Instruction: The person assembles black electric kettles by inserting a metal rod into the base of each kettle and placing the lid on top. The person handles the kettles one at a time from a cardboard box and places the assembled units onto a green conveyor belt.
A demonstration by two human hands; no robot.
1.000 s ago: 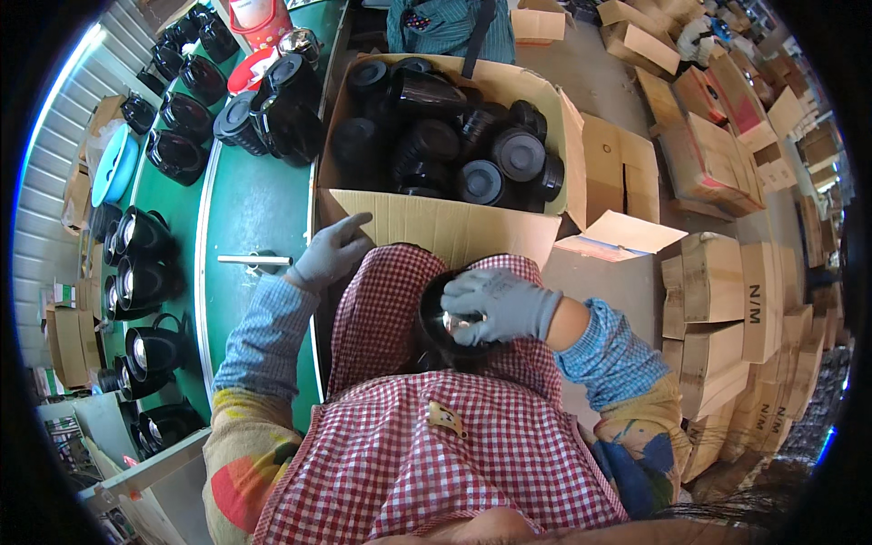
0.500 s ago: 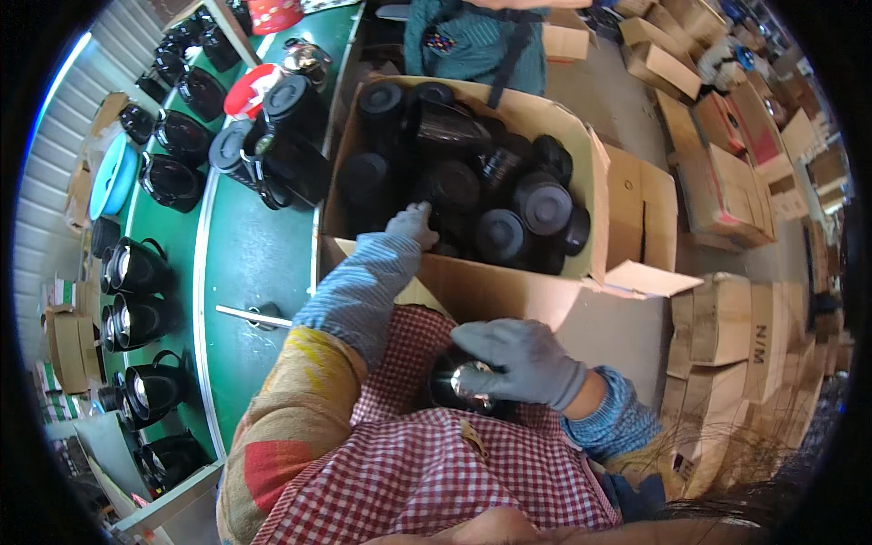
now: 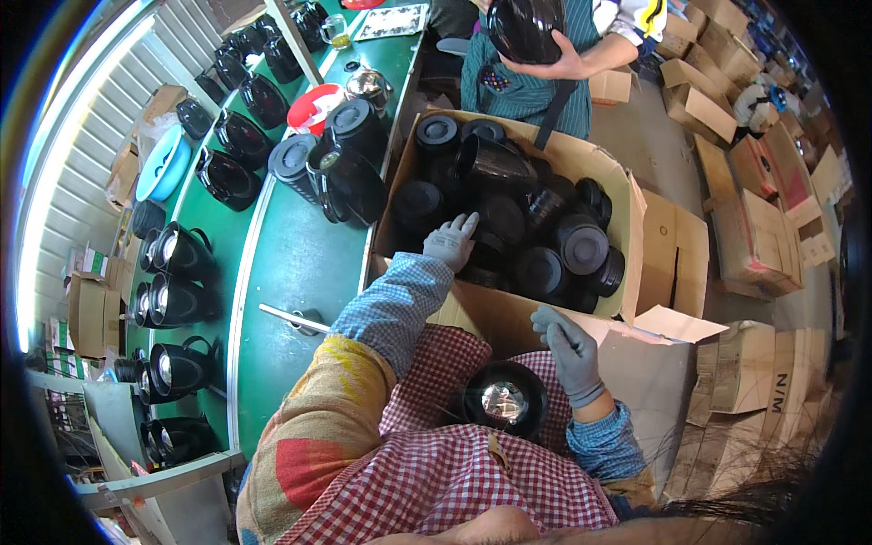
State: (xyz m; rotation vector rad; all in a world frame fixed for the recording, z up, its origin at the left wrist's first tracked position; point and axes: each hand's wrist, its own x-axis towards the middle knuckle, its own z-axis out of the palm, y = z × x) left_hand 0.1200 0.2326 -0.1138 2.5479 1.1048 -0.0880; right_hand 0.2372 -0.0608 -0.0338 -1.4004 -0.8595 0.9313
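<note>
A round black pot (image 3: 468, 397) with a shiny metal inside rests in my lap on the red checked apron. My right hand (image 3: 565, 354), in a grey glove, is raised just right of it and apart from it, fingers stretched out and holding nothing. My left hand (image 3: 449, 243), also gloved, reaches over the near left edge of a cardboard box (image 3: 518, 312). Its fingers are extended against the black cylindrical parts (image 3: 498, 218) heaped inside; I see nothing gripped. Several parts show round, ringed ends.
On the left, a green workbench (image 3: 289, 250) carries black jugs (image 3: 182, 300), a red bowl (image 3: 313, 107), a blue basin (image 3: 163, 163) and a pale rod (image 3: 292, 318). Beyond the box, a co-worker's hand (image 3: 568, 62) holds a glossy black pot (image 3: 525, 29). Cartons (image 3: 754, 227) stand at right.
My right hand has let go of the pot in my lap and lifted up and away. The pot's shiny inside now faces up. The co-worker's black pot has come into view.
</note>
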